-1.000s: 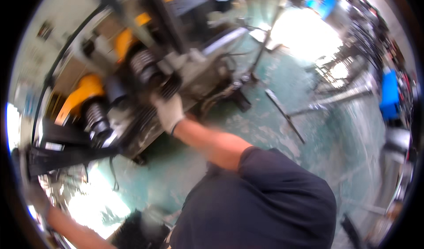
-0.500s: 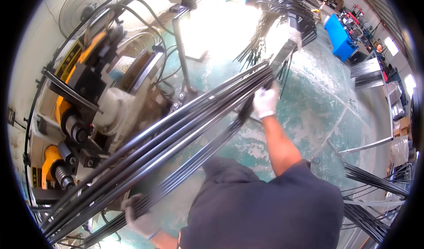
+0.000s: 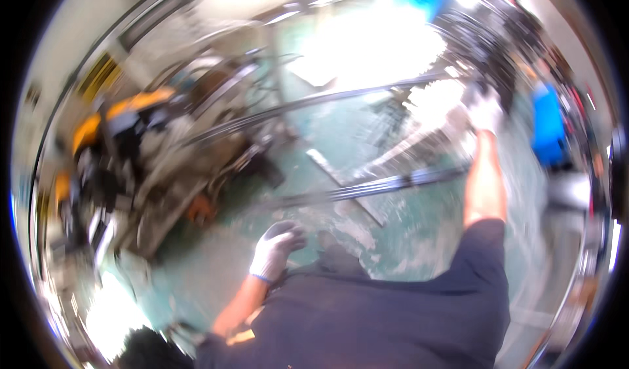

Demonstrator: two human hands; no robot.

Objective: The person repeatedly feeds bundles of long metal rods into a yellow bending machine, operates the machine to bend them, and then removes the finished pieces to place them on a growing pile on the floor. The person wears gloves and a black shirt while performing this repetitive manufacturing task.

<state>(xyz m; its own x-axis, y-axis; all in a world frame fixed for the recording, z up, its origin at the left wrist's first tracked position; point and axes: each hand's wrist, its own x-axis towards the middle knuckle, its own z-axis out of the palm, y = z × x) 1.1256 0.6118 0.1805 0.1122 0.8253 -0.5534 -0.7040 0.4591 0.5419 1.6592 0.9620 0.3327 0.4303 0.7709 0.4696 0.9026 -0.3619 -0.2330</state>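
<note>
My right hand [image 3: 485, 110], in a white glove, reaches out at the upper right and is closed on the ends of long dark metal rods; motion blur softens its fingers. From there an upper group of rods [image 3: 308, 102] runs left across the machine. A lower group of rods [image 3: 383, 185] slants toward the middle above the floor, its left end smeared. My left hand [image 3: 278, 248], also gloved, is in front of my body below the lower rods. It is apart from them, empty, with loosely bent fingers.
A machine with yellow parts [image 3: 141, 104] fills the left side. Beside my right hand, many dark rods [image 3: 481, 45] hang at a stand. Farther right is a blue cabinet [image 3: 549, 123]. A flat metal strip [image 3: 347, 189] lies below the lower rods over the green floor [image 3: 406, 231].
My left hand has come off the rods and moved right and up toward my body. My right hand has moved right and up with the rods, which have swung away from the lower left.
</note>
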